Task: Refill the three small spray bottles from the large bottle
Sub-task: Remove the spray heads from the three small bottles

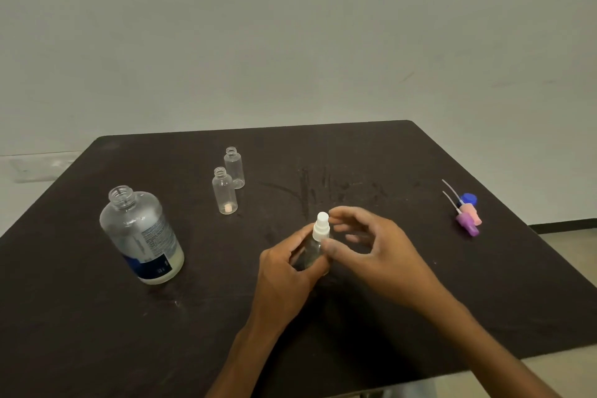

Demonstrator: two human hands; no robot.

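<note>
The left hand [286,263] grips a small clear plastic spray bottle [315,247] upright on the dark table [387,284]. The right hand [371,245] pinches its white spray top [321,228]. The large uncapped clear bottle [142,233] stands well left.

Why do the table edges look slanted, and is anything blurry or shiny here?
Head view: the wide-angle lens splays the table edges outward; the light is dim and flat, with faint shadows; the right hand has slightly blurred fingers; soft glints show on the large bottle and the dark, smeared tabletop.
</note>
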